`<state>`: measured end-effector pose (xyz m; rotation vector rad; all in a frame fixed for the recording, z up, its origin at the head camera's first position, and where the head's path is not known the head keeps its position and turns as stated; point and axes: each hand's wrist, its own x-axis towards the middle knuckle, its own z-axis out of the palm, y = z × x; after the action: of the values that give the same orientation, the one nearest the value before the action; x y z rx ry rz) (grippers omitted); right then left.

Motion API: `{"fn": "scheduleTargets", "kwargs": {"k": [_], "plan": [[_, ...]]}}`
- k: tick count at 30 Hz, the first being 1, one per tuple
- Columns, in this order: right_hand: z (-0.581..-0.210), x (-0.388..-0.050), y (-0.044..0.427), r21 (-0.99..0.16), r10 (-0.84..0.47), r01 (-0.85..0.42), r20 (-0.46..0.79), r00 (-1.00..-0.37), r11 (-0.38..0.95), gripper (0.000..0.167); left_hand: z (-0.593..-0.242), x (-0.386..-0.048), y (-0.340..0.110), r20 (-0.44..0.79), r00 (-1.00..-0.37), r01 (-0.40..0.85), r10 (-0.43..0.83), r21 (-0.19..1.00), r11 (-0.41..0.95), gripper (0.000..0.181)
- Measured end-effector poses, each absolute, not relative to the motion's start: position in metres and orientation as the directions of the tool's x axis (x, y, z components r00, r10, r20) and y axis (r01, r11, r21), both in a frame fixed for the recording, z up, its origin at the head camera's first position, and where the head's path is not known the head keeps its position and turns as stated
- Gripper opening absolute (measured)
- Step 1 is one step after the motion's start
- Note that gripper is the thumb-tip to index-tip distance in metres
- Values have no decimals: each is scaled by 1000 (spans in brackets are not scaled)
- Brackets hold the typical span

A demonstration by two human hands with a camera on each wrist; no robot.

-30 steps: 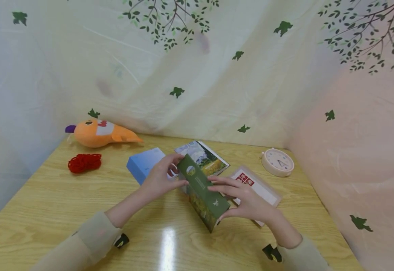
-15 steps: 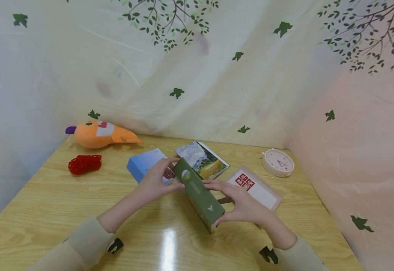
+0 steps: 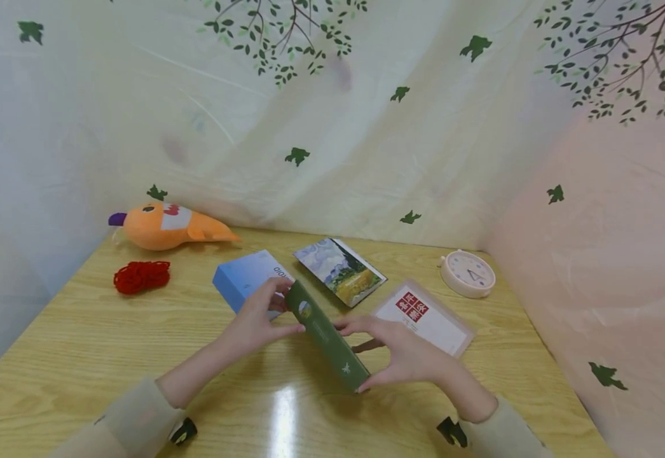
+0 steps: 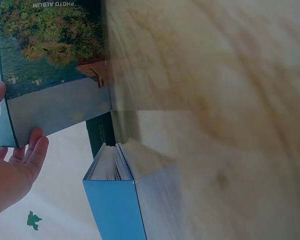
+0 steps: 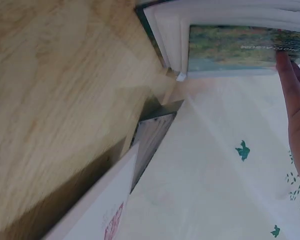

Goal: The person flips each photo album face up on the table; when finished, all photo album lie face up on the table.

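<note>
Green album (image 3: 327, 337) held spine-up.
Left hand (image 3: 257, 318) pinches far end; right hand (image 3: 409, 351) holds near end between fingers and thumb.

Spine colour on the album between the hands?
Album spine: dark green, with a small round picture near its far end. Best seen in the head view.

Booth: printed curtain (image 3: 355, 191) around table (image 3: 92, 343).
</note>
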<state>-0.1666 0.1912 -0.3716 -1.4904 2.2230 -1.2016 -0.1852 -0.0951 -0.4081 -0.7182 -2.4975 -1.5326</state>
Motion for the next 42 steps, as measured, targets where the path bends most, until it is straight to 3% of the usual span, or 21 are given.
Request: {"fn": "scheduleTargets", "kwargs": {"k": [10,19,32,42], "plan": [[-388,-165,190,-511,-864,-803,203,-460,307,74,-415,-184,-102,245,-895,382,372,852,357,66],[-394,-165,192,-448,-901,-834,128,-415,321,63,-420,-183,-115,218,-876,379,431,863,334,49],[-409,-171,196,-440,-911,-833,74,-406,335,67,-423,-181,-122,90,-829,326,552,880,346,35],[-418,-175,191,-298,-934,-903,86,-348,309,67,-428,-179,-125,8,-812,302,584,862,408,28]]}}
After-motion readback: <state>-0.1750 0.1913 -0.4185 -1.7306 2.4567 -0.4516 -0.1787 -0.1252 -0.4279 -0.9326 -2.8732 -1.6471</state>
